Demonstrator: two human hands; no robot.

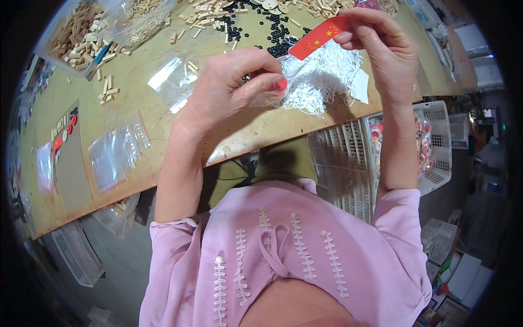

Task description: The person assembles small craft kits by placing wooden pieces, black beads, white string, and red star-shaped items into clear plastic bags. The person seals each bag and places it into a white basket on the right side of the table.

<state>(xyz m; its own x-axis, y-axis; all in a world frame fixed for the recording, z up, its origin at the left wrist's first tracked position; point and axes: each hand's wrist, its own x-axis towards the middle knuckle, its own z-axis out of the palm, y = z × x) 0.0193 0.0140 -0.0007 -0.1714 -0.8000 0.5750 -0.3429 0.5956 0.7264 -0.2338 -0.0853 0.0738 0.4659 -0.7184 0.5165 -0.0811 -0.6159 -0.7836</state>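
Note:
My right hand (385, 53) pinches one end of a small red flag (317, 40) with yellow stars, raised over a heap of white strings (329, 71). To its left, my left hand (231, 82) is closed, thumb against forefinger, with a small red round piece (280, 85) showing at the fingertips. Clear plastic seems to hang just under these fingers; whether it is a bag in my grip is hard to make out. Both hands are above the table's near edge, and the flag's free end points toward my left hand.
Small wooden pieces (204, 13) and black rings (278, 32) lie scattered at the back. A plastic bin (81, 38) of wooden blocks stands far left. Clear bags (114, 152) and a strip of laid-out parts (65, 133) lie left. White baskets (346, 158) stand beside the table's edge.

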